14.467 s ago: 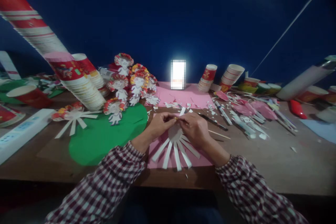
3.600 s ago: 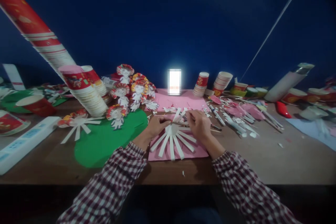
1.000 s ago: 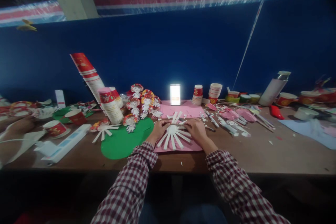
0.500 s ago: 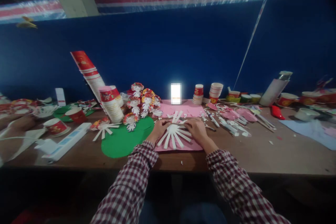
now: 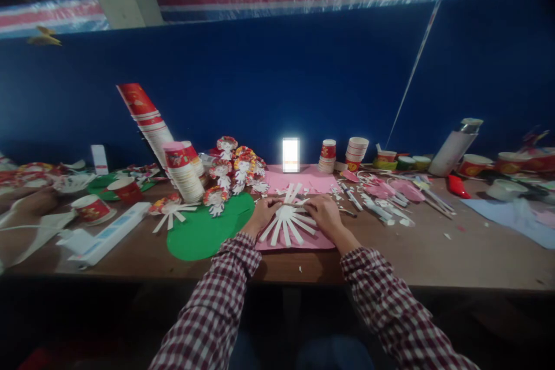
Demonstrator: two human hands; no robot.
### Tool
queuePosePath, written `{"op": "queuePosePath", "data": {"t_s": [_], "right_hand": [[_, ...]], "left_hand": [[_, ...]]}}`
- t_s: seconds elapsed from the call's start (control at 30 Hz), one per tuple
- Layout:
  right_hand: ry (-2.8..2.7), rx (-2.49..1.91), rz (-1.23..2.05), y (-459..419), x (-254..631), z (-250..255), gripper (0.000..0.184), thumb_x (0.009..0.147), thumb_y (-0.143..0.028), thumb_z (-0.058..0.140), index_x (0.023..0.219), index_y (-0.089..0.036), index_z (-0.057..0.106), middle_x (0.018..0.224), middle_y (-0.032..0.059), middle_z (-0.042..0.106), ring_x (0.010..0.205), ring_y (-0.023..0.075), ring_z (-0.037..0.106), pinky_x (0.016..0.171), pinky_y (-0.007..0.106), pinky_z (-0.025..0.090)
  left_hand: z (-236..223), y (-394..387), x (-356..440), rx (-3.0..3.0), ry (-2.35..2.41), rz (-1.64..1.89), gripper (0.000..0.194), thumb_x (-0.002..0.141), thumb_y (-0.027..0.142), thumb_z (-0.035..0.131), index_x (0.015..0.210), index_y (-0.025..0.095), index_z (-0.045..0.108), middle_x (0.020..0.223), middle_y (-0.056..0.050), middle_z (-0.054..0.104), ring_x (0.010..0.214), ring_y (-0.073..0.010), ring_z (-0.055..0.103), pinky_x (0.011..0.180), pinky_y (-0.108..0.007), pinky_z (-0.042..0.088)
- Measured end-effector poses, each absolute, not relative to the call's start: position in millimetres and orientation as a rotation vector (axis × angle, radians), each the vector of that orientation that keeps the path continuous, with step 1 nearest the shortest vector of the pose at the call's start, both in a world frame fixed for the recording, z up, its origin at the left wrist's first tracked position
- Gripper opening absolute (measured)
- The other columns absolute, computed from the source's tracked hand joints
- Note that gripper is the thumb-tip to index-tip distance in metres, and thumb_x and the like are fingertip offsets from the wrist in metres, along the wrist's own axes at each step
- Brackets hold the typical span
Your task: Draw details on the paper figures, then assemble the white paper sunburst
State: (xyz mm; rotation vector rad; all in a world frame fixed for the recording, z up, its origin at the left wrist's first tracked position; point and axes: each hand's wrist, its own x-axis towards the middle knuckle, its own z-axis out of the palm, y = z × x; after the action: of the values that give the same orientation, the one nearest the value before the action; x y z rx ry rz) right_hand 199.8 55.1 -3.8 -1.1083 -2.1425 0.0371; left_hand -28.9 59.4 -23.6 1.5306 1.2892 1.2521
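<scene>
A white paper cup cut into strips (image 5: 286,224) lies splayed out like a flower, its strips fanning from a round middle. It rests over a pink sheet (image 5: 318,241) in front of me. My left hand (image 5: 262,215) pinches a strip at its left side. From the opposite side, my right hand (image 5: 324,214) closes its fingers on a strip too. A thin brownish line runs across the cup's middle between my fingertips; I cannot make out what it is. To the left a green sheet (image 5: 195,237) carries a small paper doll (image 5: 215,201).
Stacked paper cups (image 5: 186,179) and several paper dolls (image 5: 243,167) stand back left. A power strip (image 5: 113,237) lies left, near a co-worker's hand (image 5: 39,202). Behind are a bright phone (image 5: 291,155) and small cup stacks (image 5: 328,156). Paper scraps (image 5: 385,208) and a flask (image 5: 457,147) are right.
</scene>
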Motion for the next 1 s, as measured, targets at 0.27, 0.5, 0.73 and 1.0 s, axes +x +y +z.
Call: {"op": "queuePosePath", "data": {"t_s": [0.27,0.5,0.73,1.0], "right_hand": [[-2.148,-1.096,0.032,56.6,200.5,-6.4,0.018,0.089,-0.028,0.056,0.083,-0.022,0.072,0.081,0.0036,0.072,0.08,0.0181,0.06,0.084,0.031,0.038],[-2.133,-1.108,0.026,56.0,199.9,-6.0,0.014,0.087,-0.027,0.06,0.081,-0.022,0.072,0.08,0.0034,0.072,0.081,0.0187,0.06,0.083,0.03,0.039],[-2.136,-1.116,0.029,55.8,199.7,-5.3,0.016,0.088,-0.027,0.058,0.081,-0.021,0.072,0.08,0.0038,0.071,0.08,0.0187,0.059,0.082,0.03,0.039],[-2.138,-1.109,0.037,56.1,199.5,-4.8,0.017,0.088,-0.027,0.058,0.081,-0.021,0.072,0.08,0.0043,0.072,0.08,0.019,0.06,0.082,0.031,0.039]], "left_hand": [[-22.7,58.9,-27.8,1.529,1.294,1.252,0.032,0.07,0.036,0.07,0.092,0.012,0.074,0.087,-0.008,0.075,0.077,-0.0209,0.066,0.071,-0.03,0.05],[-22.1,58.8,-28.5,1.538,1.306,1.244,0.03,0.07,0.036,0.07,0.09,0.013,0.074,0.085,-0.008,0.074,0.076,-0.0204,0.066,0.07,-0.03,0.05],[-23.5,59.6,-28.3,1.545,1.297,1.243,0.031,0.071,0.036,0.069,0.091,0.013,0.074,0.085,-0.008,0.074,0.075,-0.0202,0.066,0.07,-0.03,0.05],[-23.6,59.1,-28.9,1.558,1.297,1.245,0.031,0.072,0.035,0.068,0.092,0.012,0.073,0.086,-0.008,0.074,0.077,-0.0209,0.066,0.073,-0.031,0.05]]}}
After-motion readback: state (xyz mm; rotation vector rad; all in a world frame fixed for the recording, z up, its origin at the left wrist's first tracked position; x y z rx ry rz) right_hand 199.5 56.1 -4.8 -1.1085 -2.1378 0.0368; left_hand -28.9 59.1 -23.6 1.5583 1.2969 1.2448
